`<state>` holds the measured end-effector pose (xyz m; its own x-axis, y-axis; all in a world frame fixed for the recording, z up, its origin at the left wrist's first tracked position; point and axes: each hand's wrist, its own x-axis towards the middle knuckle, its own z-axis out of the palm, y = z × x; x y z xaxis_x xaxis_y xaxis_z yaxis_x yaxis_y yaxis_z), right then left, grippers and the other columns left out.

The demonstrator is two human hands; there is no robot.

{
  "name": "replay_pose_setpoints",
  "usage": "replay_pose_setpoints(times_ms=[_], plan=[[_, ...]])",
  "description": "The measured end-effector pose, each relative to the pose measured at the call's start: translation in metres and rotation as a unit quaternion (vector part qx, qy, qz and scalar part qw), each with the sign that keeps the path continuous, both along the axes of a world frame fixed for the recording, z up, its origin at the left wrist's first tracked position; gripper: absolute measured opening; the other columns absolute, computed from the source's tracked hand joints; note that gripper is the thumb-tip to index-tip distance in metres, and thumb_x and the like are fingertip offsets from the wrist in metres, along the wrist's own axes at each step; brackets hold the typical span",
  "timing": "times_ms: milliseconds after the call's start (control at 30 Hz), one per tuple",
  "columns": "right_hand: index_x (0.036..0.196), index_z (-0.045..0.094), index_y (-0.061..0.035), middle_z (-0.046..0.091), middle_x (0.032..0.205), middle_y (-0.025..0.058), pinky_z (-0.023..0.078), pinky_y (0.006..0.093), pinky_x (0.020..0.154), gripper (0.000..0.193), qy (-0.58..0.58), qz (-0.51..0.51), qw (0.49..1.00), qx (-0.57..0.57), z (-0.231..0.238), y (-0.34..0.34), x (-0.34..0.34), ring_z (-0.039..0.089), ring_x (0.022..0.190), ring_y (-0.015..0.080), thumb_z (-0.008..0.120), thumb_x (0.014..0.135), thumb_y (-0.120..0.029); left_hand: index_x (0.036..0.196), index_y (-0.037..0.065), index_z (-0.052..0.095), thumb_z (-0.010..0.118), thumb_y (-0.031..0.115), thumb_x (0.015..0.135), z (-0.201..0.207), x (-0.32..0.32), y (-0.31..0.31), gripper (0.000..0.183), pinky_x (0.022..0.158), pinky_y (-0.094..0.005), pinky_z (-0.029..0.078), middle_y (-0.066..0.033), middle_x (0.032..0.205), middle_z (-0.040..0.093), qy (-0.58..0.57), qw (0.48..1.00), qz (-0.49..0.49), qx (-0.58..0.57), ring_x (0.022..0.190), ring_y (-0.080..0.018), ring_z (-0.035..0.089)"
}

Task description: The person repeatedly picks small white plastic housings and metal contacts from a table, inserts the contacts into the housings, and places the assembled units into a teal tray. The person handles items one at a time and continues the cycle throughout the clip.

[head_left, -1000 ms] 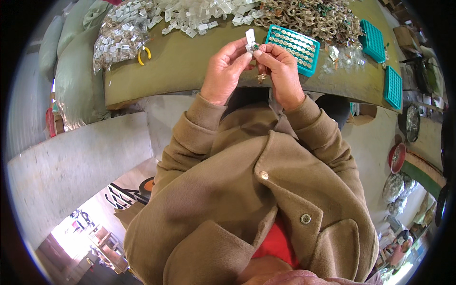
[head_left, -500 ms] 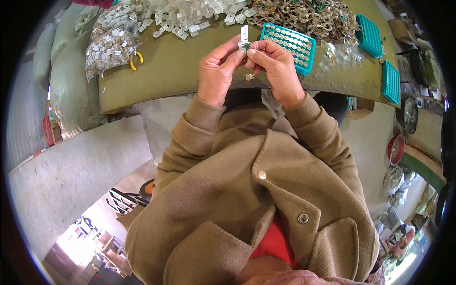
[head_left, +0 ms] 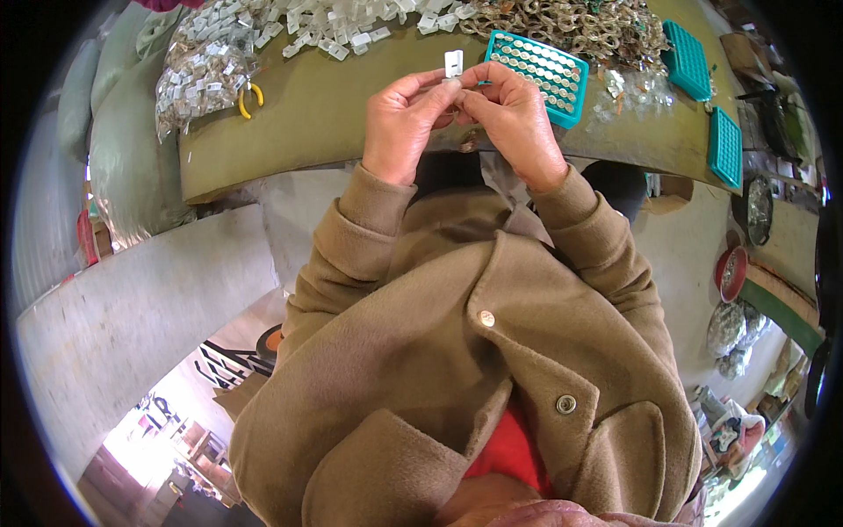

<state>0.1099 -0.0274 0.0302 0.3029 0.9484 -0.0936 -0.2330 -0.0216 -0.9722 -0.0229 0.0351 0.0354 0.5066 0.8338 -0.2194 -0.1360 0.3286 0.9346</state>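
Above the table's near edge both my hands meet at a small white plastic casing [head_left: 453,64], which stands up from the fingertips. My left hand [head_left: 401,127] is closed, its thumb and forefinger pinching the casing's lower end. Close against it, my right hand [head_left: 516,121] is also closed in a pinch; whatever lies between its fingertips is hidden. Just beyond the right hand lies a teal tray [head_left: 581,83] with rows of round silver discs that look like button cells. Below the fingers, a small bundle of thin wire [head_left: 468,140] rests on the table.
White casings [head_left: 329,26] are heaped at the back, beside a pile of coiled wire bundles [head_left: 575,35]. A clear bag of casings [head_left: 204,83] and yellow-handled pliers [head_left: 249,101] lie left. Two more teal trays [head_left: 687,63] [head_left: 725,147] stand right. Large sacks [head_left: 132,132] flank the table.
The white casing has turned and sits slightly lower, showing a broader face. Green bits that showed between my fingertips are now covered. My hands have closed together more tightly around it.
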Motion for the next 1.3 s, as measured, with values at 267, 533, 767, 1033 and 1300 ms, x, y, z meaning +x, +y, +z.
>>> replay_pose_setpoints(times_ms=[267, 533, 767, 1033, 1300], plan=[[0.103, 0.058, -0.0040, 0.060, 0.077, -0.0012, 0.037, 0.0198, 0.058, 0.020, 0.011, -0.012, 0.999, 0.036, 0.008, -0.007, 0.005, 0.048, 0.068, 0.0031, 0.058, 0.083, -0.002, 0.105, 0.001, 0.068, 0.060, 0.014, 0.093, 0.013, -0.002, -0.004, 0.020, 0.057, -0.0183, 0.043, -0.0067, 0.094, 0.073, 0.036, 0.998, 0.041, -0.009, 0.069, -0.0075, 0.064], [0.092, 0.054, -0.0085, 0.053, 0.077, -0.0024, 0.037, 0.0223, 0.065, 0.017, 0.209, -0.026, 0.975, 0.066, -0.005, -0.008, 0.007, 0.047, 0.068, 0.0073, 0.055, 0.080, 0.003, 0.120, 0.002, 0.060, 0.051, 0.015, 0.097, 0.021, -0.002, -0.007, 0.028, 0.048, -0.0139, 0.032, -0.0096, 0.113, 0.069, -0.041, 0.993, 0.001, -0.114, 0.055, 0.0016, 0.042], [0.092, 0.052, -0.0086, 0.051, 0.075, -0.0031, 0.041, 0.0242, 0.070, 0.014, 0.268, -0.015, 0.962, 0.048, -0.002, -0.012, 0.009, 0.046, 0.067, 0.0076, 0.054, 0.083, 0.002, 0.129, -0.002, 0.050, 0.047, 0.011, 0.101, 0.009, -0.005, -0.003, 0.031, 0.045, -0.0114, 0.041, -0.0131, 0.130, 0.059, -0.268, 0.882, -0.010, -0.387, 0.058, 0.0017, 0.053], [0.099, 0.063, 0.0011, 0.067, 0.091, 0.0045, 0.051, 0.0273, 0.077, 0.015, -0.013, -0.021, 0.999, 0.041, -0.005, -0.037, 0.018, 0.063, 0.087, 0.0126, 0.066, 0.086, -0.004, 0.126, -0.002, 0.052, 0.054, 0.013, 0.098, 0.003, -0.001, -0.006, 0.031, 0.063, -0.0159, 0.058, -0.0152, 0.125, 0.060, -0.218, 0.901, -0.001, -0.375, 0.091, -0.0107, 0.069], [0.098, 0.068, -0.0011, 0.066, 0.084, 0.0027, 0.048, 0.0224, 0.067, 0.011, -0.259, -0.151, 0.954, -0.010, -0.016, -0.092, 0.050, 0.059, 0.076, 0.0084, 0.064, 0.090, -0.008, 0.114, -0.001, 0.061, 0.057, 0.013, 0.096, -0.003, 0.003, -0.016, 0.023, 0.079, -0.0235, 0.058, -0.0127, 0.108, 0.067, -0.053, 0.973, -0.086, -0.209, 0.094, -0.0143, 0.067]])
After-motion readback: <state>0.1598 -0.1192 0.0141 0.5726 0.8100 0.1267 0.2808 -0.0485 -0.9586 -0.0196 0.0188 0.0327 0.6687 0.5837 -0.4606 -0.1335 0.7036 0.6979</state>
